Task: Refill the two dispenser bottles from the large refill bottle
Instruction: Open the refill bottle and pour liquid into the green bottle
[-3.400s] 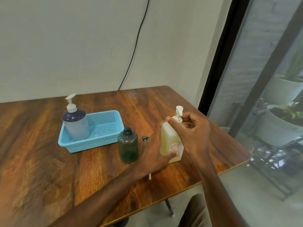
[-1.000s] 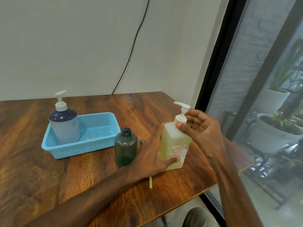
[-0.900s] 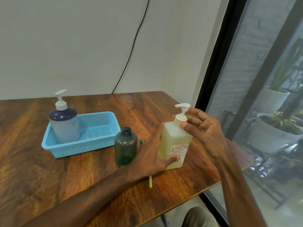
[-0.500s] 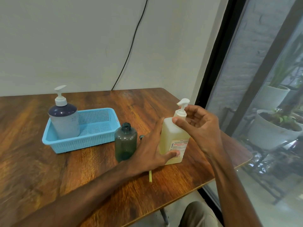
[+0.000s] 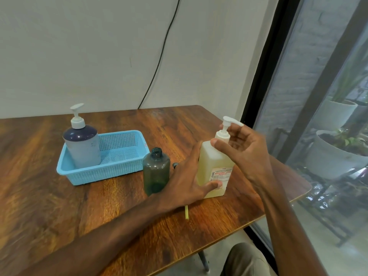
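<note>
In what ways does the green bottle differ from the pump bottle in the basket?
The pump bottle wears a white pump; the green bottle has an open neck. The pump bottle stands in the blue basket; the green bottle stands on the table. The pump bottle is wider and opaque; the green bottle is see-through. Both stand upright.
</note>
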